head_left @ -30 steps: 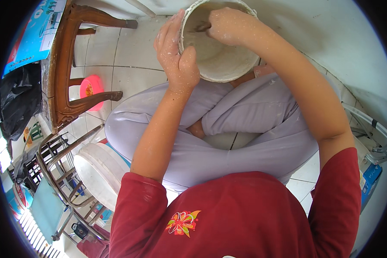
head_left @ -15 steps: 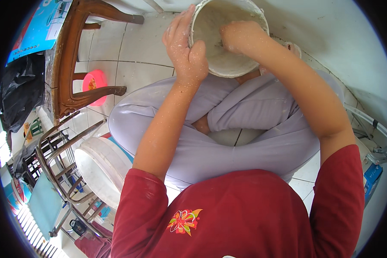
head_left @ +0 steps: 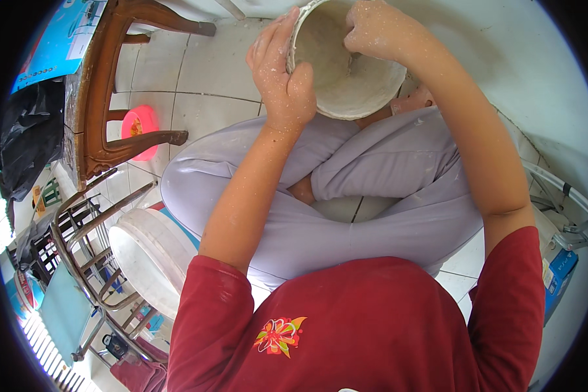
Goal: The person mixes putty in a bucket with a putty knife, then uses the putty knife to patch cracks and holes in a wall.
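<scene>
A white bucket [head_left: 346, 91], tilted and coated inside with pale grey residue, rests beyond my crossed legs [head_left: 379, 163]. My left hand [head_left: 279, 78] grips its left rim, with fingers along the outside and thumb at the edge. My right hand [head_left: 379, 32] is closed over the upper right part of the bucket's opening. A narrow greyish shape shows just below its fingers, but I cannot make out what it is or how it is held. Both hands and forearms are speckled with white.
A wooden table [head_left: 98, 157] with a black bag [head_left: 29, 137] stands left, near a pink container [head_left: 137, 137]. Metal-framed chairs [head_left: 85, 261] and a white tub [head_left: 140, 258] are at lower left. A wall [head_left: 516, 65] rises right, with a metal frame [head_left: 558, 183] below.
Over the last second the bucket and my left hand have shifted slightly right. My right hand dipped lower into the bucket, then rose toward its upper right rim.
</scene>
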Tool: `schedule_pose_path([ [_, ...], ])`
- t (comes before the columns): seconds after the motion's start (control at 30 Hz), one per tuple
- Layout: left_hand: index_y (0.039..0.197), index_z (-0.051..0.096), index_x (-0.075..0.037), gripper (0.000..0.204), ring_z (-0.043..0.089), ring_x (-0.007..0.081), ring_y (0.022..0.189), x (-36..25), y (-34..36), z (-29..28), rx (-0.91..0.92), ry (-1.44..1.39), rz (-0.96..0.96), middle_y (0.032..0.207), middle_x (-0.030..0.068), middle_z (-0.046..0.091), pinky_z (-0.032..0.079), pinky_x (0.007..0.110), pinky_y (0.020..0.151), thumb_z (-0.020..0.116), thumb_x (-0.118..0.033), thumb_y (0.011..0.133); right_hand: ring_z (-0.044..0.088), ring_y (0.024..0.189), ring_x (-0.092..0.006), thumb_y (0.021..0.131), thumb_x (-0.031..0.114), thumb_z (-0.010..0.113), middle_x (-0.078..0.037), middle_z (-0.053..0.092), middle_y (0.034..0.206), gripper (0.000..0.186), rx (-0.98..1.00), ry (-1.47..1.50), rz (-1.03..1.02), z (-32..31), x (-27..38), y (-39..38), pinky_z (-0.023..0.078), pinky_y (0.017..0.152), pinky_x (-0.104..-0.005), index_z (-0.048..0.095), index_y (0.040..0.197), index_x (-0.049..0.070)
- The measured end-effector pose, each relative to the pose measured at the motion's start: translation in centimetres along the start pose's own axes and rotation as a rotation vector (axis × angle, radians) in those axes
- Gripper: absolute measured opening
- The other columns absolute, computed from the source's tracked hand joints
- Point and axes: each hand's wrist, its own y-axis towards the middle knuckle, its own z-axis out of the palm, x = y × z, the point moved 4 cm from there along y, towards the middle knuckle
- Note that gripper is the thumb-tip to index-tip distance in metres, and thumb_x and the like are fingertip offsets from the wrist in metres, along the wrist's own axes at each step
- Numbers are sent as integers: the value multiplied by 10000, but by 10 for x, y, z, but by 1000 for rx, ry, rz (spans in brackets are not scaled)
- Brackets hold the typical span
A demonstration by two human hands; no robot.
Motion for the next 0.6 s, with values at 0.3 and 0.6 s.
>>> schedule_pose_path([
  [0.3, 1343, 637, 8, 699, 603, 297, 1111, -1, 0, 1, -8, -22, 7, 1201, 181, 650, 429, 372, 1050, 489, -49, 662, 736, 904, -365, 771, 197, 690, -196, 750, 975, 276, 191, -178, 46, 7, 15, -14, 590, 808, -476, 775, 988, 50],
  [0.6, 1331, 654, -51, 671, 582, 312, 1199, 4, -5, -4, -55, 107, -5, 1229, 160, 664, 336, 413, 1088, 503, -65, 677, 697, 997, -342, 892, 210, 671, -133, 733, 1124, 352, 206, -27, -148, -31, -6, -77, 552, 859, -436, 696, 1223, 92],
])
